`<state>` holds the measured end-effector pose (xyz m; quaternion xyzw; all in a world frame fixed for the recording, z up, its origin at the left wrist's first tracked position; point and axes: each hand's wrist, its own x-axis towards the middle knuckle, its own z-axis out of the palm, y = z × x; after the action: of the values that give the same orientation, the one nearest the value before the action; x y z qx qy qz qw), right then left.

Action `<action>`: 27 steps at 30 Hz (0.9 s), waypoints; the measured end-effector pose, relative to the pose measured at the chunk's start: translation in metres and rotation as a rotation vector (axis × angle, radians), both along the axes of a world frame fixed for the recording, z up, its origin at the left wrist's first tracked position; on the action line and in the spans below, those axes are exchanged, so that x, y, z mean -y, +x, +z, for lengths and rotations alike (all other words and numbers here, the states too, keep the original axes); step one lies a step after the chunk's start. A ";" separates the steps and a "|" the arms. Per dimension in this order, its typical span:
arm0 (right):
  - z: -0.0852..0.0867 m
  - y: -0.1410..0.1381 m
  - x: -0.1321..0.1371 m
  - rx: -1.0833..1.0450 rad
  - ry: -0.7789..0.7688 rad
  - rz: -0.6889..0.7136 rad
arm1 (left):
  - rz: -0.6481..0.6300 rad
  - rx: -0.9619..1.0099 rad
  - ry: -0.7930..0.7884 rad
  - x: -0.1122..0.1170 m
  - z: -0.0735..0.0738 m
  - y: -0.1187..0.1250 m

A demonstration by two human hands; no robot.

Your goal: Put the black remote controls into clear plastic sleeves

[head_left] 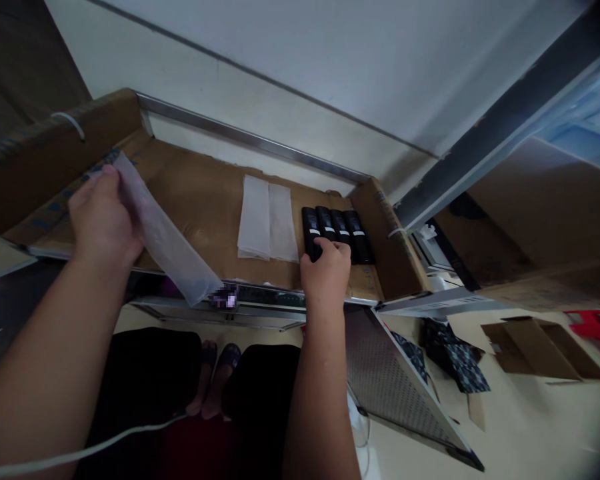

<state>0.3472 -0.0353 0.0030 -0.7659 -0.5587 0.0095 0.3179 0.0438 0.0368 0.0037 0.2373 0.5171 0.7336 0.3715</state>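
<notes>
My left hand (105, 213) pinches one end of a long, narrow translucent plastic sleeve (165, 233), which slants down over the front edge of the cardboard-lined shelf. On the right, my right hand (327, 270) has its fingers curled at the lower end of the leftmost black stick-shaped device (311, 227); whether it is gripped firmly is hard to tell. Several such black devices (357, 233) lie side by side, each with a small white label. Between my hands, two stacks of flat whitish sleeves (267, 217) rest on the cardboard.
Upright cardboard flaps (387, 240) wall the shelf (195, 180) at both ends. Below right, a perforated metal panel (400, 380) juts out at an angle. An open cardboard box (540, 350) and a patterned dark bag (455, 353) sit on the floor. A white cable (105, 437) crosses my lap.
</notes>
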 end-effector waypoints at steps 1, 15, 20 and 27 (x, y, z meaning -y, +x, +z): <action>-0.001 0.001 -0.002 -0.007 0.010 -0.004 | 0.002 0.001 0.030 0.001 0.000 0.000; 0.018 -0.009 -0.006 -0.279 0.310 0.026 | 0.041 -0.076 0.138 0.002 0.001 0.007; 0.030 -0.047 0.001 -0.880 0.150 0.551 | -0.011 -0.091 0.170 0.018 0.021 0.034; 0.012 -0.096 0.012 -1.186 -0.249 1.020 | 0.001 -0.504 0.316 0.053 0.058 0.052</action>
<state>0.2516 -0.0471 0.0151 -0.3125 -0.5729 0.6232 0.4310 0.0962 -0.0161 0.0614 0.4665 0.4725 0.7232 0.1897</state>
